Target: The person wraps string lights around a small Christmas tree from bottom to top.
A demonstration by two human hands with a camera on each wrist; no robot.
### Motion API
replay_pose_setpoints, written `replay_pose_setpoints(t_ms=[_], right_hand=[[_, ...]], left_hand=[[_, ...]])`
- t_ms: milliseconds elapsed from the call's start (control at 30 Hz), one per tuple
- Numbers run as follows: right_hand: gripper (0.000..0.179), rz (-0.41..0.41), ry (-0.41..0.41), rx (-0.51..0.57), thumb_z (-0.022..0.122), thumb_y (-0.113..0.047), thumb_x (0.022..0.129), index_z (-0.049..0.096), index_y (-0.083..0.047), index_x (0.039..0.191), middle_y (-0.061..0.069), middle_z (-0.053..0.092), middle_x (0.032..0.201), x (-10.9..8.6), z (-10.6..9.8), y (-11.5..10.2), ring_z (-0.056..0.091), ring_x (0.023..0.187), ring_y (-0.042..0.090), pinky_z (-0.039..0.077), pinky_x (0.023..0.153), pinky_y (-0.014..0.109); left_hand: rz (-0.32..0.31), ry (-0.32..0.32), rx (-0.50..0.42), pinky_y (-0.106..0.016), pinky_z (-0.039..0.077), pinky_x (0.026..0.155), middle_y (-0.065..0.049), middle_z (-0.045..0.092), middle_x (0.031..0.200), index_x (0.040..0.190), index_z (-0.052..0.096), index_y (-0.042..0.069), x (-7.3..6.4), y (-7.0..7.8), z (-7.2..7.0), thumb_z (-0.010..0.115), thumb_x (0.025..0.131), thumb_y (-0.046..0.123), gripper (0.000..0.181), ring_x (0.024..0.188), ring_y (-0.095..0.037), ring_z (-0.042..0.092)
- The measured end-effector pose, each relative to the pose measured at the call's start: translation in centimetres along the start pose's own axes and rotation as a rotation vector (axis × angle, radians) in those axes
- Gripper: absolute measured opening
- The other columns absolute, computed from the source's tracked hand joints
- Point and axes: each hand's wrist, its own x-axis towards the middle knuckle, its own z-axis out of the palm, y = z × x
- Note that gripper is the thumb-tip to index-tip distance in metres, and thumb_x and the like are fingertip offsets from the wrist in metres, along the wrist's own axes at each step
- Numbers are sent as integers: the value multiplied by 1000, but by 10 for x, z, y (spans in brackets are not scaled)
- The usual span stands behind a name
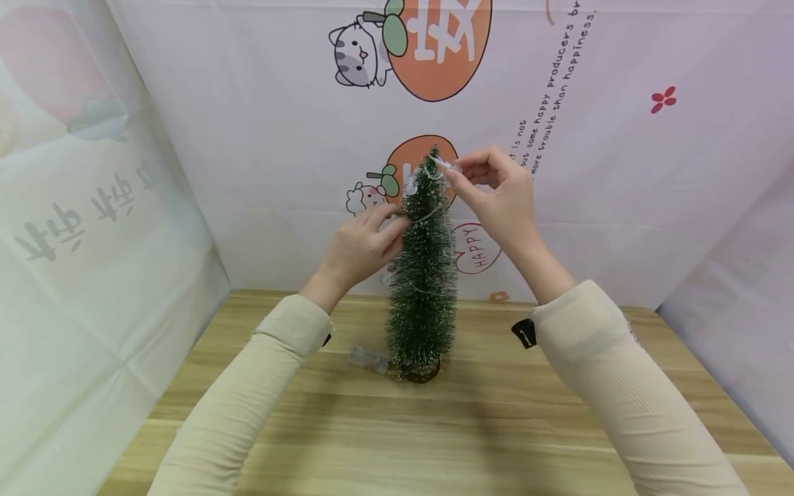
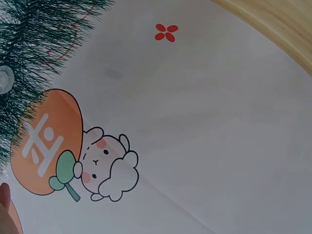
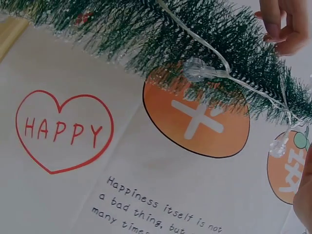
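A small green artificial Christmas tree [image 1: 423,289] with frosted needle tips stands upright on the table. A clear string of lights [image 1: 428,215] winds round it, with a faceted bulb [image 3: 195,69] against the needles in the right wrist view. At the treetop my right hand [image 1: 499,196] pinches the light string between thumb and forefinger, close to a clear bulb. My left hand [image 1: 362,244] is at the tree's upper left side, its relaxed fingertips touching the needles. Another bulb [image 2: 5,79] shows at the left edge of the left wrist view.
A clear battery box [image 1: 369,359] lies on the wooden table [image 1: 397,441], left of the tree's brown base [image 1: 422,373]. Behind the table hangs a printed cloth backdrop [image 1: 273,138] with cartoon fruit and lettering; more cloth closes in both sides.
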Motion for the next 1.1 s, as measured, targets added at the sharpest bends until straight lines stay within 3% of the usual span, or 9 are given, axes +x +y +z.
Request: replay_pose_setpoints(t_ms=[267,633,733,1100], right_hand=[[22,106,-51,35,63,-12,91,60,6,104,-2,64,90,-5,1,6,60,78,1,52,76,13],[21,181,-103,74,60,-15,93,61,2,103,-17,62,78,-8,2,13,60,73,1,50,67,13],[19,196,-104,80,61,-15,92,61,1,103,-18,63,80,-8,2,14,61,74,-1,51,70,13],[25,175,-106,29,61,-21,93,62,1,105,-19,59,79,-10,0,14,56,76,3,46,66,15]], left_hand=[[-21,31,102,-27,59,64,-8,67,101,96,66,10,6,5,-1,65,89,13,7,85,-20,68],[-31,59,115,-29,60,67,-8,67,102,94,66,12,7,4,-1,63,90,11,5,90,-21,68],[-27,59,113,-30,60,66,-8,67,102,94,66,12,7,4,-2,63,90,11,5,90,-21,68],[-24,60,118,-30,58,59,-8,67,101,95,66,13,7,3,-1,64,91,14,5,89,-21,68]])
